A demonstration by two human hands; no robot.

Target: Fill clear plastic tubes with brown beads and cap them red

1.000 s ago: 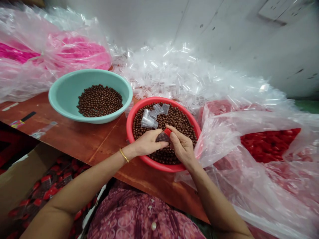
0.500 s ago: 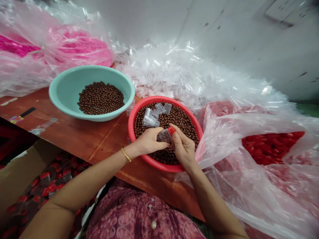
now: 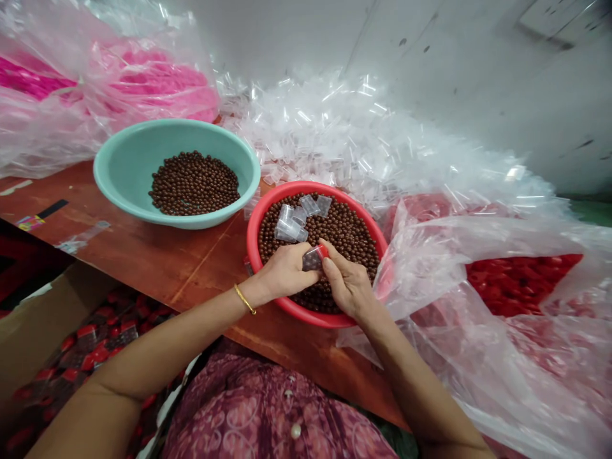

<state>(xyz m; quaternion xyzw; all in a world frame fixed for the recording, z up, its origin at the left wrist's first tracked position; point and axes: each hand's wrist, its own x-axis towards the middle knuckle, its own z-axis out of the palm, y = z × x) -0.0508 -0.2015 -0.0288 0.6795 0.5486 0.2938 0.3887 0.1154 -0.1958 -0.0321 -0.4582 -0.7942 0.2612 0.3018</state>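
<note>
Wooden tabletop (image 3: 143,255) ends in a narrow edge, crowded by slick plastic bags (image 3: 478,357) and heaped clear tubes (image 3: 335,140). Over a red basin (image 3: 252,255) of glossy brown balls (image 3: 349,236), the left hand (image 3: 287,271) and right hand (image 3: 349,284) pinch a red-capped tube (image 3: 312,259) closely between them; a teal basin (image 3: 119,172) sits just beside.

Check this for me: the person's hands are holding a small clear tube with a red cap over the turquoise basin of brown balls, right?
Not the turquoise basin: the left hand and right hand hold the small clear tube with a red cap over the red basin of brown balls, as the head view shows.
</note>
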